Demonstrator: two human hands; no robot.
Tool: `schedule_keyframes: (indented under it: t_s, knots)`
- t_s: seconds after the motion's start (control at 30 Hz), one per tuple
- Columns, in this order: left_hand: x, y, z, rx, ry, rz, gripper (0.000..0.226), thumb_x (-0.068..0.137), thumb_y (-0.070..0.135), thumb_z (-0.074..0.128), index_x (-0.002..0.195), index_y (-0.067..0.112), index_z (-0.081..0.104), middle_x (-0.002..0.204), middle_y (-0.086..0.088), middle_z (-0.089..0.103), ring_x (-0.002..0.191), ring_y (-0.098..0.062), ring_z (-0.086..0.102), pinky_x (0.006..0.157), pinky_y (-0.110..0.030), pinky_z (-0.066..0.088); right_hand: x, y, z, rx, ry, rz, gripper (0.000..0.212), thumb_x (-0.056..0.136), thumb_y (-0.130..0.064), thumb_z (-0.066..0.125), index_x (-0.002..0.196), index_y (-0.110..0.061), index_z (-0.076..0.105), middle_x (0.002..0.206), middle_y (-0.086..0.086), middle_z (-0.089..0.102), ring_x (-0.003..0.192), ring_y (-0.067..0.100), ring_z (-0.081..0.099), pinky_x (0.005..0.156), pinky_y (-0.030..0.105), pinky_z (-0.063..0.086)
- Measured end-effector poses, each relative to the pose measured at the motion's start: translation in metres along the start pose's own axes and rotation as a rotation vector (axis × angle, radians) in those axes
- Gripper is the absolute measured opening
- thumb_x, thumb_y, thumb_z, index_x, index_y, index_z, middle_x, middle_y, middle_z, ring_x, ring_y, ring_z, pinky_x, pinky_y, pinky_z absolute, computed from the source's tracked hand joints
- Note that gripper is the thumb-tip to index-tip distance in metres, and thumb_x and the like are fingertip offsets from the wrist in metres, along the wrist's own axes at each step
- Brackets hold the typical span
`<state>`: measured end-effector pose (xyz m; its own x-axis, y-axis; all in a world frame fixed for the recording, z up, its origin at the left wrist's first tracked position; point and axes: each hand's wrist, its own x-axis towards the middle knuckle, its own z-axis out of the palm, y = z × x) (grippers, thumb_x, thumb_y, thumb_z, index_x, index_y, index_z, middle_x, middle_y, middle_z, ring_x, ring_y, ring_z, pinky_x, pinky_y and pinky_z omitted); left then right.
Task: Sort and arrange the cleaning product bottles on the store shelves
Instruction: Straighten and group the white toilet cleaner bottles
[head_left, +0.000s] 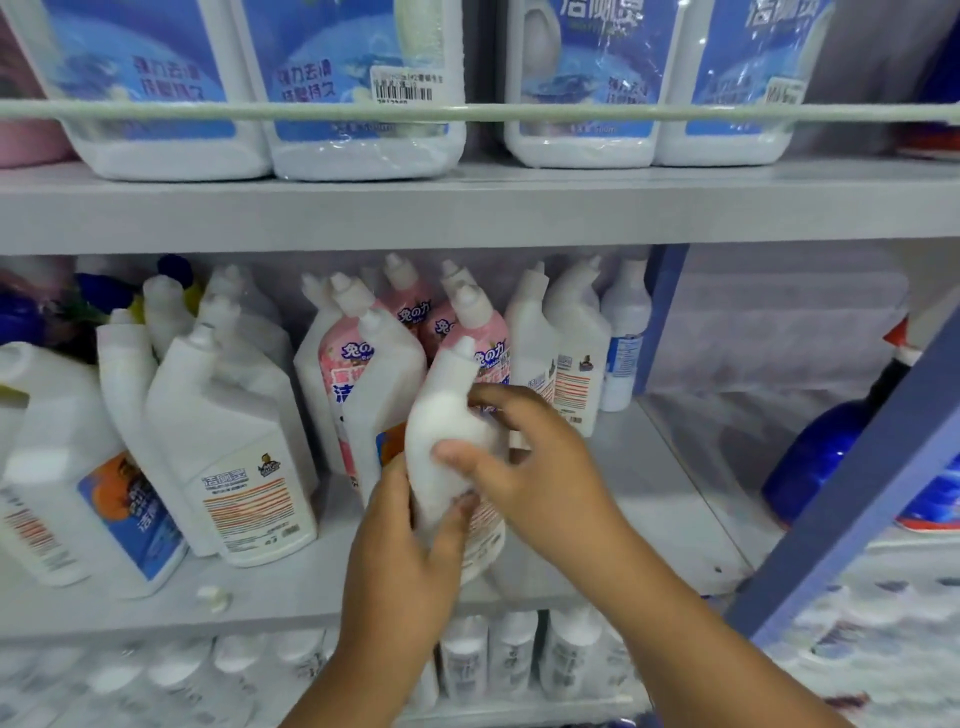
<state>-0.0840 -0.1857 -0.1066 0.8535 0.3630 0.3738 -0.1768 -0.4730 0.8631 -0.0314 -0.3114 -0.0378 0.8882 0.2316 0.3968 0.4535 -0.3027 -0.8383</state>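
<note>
Grey store shelves (467, 208) carry big blue-labelled jugs (358, 88) above the white angled-neck bottle (447, 431), which is held up before the pink-labelled bottles (343, 374). Left hand (405, 561) grips its lower body from below; right hand (530, 457) wraps its middle, thumb across the front.

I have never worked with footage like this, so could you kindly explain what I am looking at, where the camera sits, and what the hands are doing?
There is no machine here: a person wears one wide-angle camera on the head, looking forward and down at store shelves. Both bare hands grip one white bottle with a bent neck, tilted, in front of the middle shelf. The left hand holds its lower part; the right hand wraps its middle. Behind it stand pink-labelled bottles and more white ones. A small white cap lies loose on that shelf. Large blue-labelled jugs fill the shelf above, and a blue bottle stands to the right.
</note>
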Motion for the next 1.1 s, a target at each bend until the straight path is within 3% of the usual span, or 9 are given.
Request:
schedule_keyframes:
  t_s: [0.1,0.17,0.23,0.33,0.43,0.53,0.67,0.87,1.1]
  knots:
    - [0.005,-0.006,-0.012,-0.011,0.044,-0.099,0.045,0.085,0.047,0.075,0.123,0.042,0.052,0.11,0.018,0.067,0.101,-0.007,0.066,0.082,-0.037,0.057,0.031,0.022,-0.038,0.099,0.334,0.078,0.021,0.086,-0.027,0.08,0.103,-0.019,0.071,0.101,-0.005,0.073,0.084,-0.001,0.066,0.069,0.009,0.047]
    - [0.009,-0.009,-0.02,0.013,0.064,-0.111,0.04,0.085,0.045,0.075,0.118,0.041,0.051,0.107,0.017,0.067,0.098,-0.008,0.066,0.076,-0.034,0.054,0.064,0.047,-0.066,-0.031,0.459,0.151,0.026,0.089,-0.023,0.077,0.112,-0.016,0.067,0.112,-0.001,0.068,0.094,0.01,0.067,0.077,0.016,0.05]
    - [0.014,-0.009,-0.027,0.017,0.067,-0.119,0.034,0.086,0.04,0.076,0.108,0.04,0.051,0.099,0.017,0.067,0.092,-0.005,0.065,0.068,-0.027,0.049,0.095,0.072,-0.085,-0.145,0.382,0.252,0.044,0.089,-0.025,0.076,0.13,-0.016,0.06,0.127,-0.001,0.06,0.106,0.016,0.063,0.091,0.026,0.051]
    - [0.018,-0.01,-0.03,0.014,0.053,-0.141,0.031,0.087,0.037,0.077,0.099,0.043,0.049,0.095,0.015,0.067,0.088,-0.002,0.065,0.066,-0.027,0.049,0.119,0.098,-0.091,-0.213,0.204,0.304,0.056,0.087,-0.026,0.076,0.137,-0.021,0.053,0.128,0.0,0.059,0.112,0.022,0.062,0.101,0.039,0.051]
    - [0.016,-0.008,-0.029,-0.004,0.049,-0.144,0.032,0.087,0.036,0.077,0.098,0.046,0.049,0.097,0.017,0.067,0.089,0.0,0.064,0.067,-0.027,0.049,0.122,0.104,-0.087,-0.242,0.133,0.328,0.051,0.084,-0.029,0.077,0.129,-0.025,0.054,0.119,0.0,0.064,0.109,0.023,0.063,0.095,0.039,0.054]
    - [0.017,-0.008,-0.03,-0.023,0.057,-0.154,0.035,0.087,0.036,0.077,0.099,0.052,0.049,0.098,0.023,0.068,0.092,0.001,0.065,0.07,-0.031,0.052,0.11,0.101,-0.09,-0.234,0.204,0.33,0.038,0.083,-0.029,0.078,0.115,-0.026,0.058,0.109,-0.001,0.067,0.101,0.025,0.067,0.089,0.045,0.058]
    - [0.021,-0.007,-0.03,-0.014,0.05,-0.168,0.038,0.087,0.039,0.075,0.097,0.061,0.046,0.098,0.044,0.061,0.088,0.013,0.063,0.067,-0.022,0.048,0.061,0.081,-0.098,-0.333,0.285,0.311,0.032,0.086,-0.029,0.077,0.113,-0.027,0.06,0.11,-0.004,0.066,0.099,0.022,0.065,0.081,0.037,0.052]
    - [0.026,-0.008,-0.024,0.002,0.053,-0.179,0.029,0.088,0.035,0.076,0.104,0.036,0.051,0.097,0.021,0.066,0.089,0.007,0.061,0.065,-0.024,0.046,0.007,0.041,-0.09,-0.121,0.018,0.195,0.049,0.084,-0.019,0.081,0.123,-0.037,0.06,0.116,-0.02,0.065,0.105,-0.003,0.062,0.084,0.008,0.049]
    - [0.029,-0.008,-0.021,0.027,0.057,-0.186,0.029,0.087,0.03,0.078,0.095,0.03,0.051,0.092,0.019,0.068,0.084,0.007,0.064,0.065,-0.025,0.045,0.013,0.05,-0.049,-0.048,-0.116,0.169,0.051,0.088,-0.024,0.077,0.128,-0.043,0.054,0.118,-0.022,0.063,0.11,-0.005,0.058,0.089,0.009,0.048]
